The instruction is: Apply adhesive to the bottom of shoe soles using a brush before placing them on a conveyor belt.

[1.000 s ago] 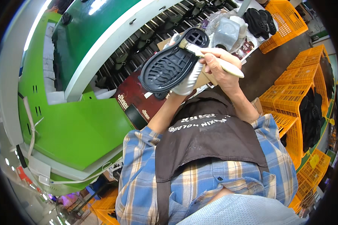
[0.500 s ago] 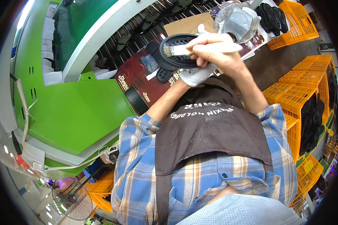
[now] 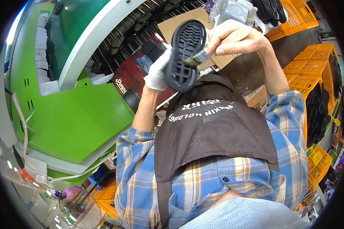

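Observation:
My left hand (image 3: pixel 159 71), in a white glove, is closed on the edge of a black shoe sole (image 3: pixel 189 35). The sole stands nearly upright, and its ribbed, hollowed face is turned toward me. My bare right hand (image 3: pixel 240 39) grips a paintbrush (image 3: pixel 202 57) with a pale handle. Its bristles touch the lower middle of the sole, near the inner side of the rim. The glove's fingertips are hidden behind the sole.
Beyond my hands lie a dark red box (image 3: pixel 127 72), a cardboard sheet (image 3: pixel 168 28) and a clear plastic container (image 3: pixel 234 12). Black soles (image 3: pixel 269 13) are piled at the far right. Orange crates (image 3: pixel 313 57) stand on the right, a green machine panel (image 3: pixel 68 122) on the left.
The sole has turned from lying tilted to nearly upright. My left hand has moved left, out from beneath it. My right hand has shifted right, and the bristles now sit lower on the sole.

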Tool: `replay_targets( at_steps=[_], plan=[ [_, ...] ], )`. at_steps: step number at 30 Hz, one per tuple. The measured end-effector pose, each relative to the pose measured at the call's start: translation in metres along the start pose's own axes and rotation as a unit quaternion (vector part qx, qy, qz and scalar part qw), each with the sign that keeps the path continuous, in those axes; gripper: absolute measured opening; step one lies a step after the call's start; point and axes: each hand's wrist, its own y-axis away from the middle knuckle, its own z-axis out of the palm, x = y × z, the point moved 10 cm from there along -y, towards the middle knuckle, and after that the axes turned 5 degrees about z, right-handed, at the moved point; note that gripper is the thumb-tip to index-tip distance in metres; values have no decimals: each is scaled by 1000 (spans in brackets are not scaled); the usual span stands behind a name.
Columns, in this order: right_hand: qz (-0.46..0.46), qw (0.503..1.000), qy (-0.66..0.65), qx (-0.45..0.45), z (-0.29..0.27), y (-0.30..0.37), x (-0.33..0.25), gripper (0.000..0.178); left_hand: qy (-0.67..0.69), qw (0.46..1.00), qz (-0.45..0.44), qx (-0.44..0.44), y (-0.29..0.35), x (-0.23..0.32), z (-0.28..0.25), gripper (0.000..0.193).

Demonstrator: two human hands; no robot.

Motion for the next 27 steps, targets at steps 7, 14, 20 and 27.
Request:
replay_targets(
  at_steps=[7,14,20,27],
  plan=[
    [12,988,147,49,2,2,-10,16,144,971,-145,-125,14,-18,26,54],
    [39,948,207,238,-22,32,19,13,178,972,-83,-130,25,-16,24,49],
    [128,936,41,325,-9,32,49,21,-144,985,57,-80,14,-4,29,67],
    [51,961,62,264,13,22,20,19,-149,969,196,-12,8,34,9,47]
  ],
)
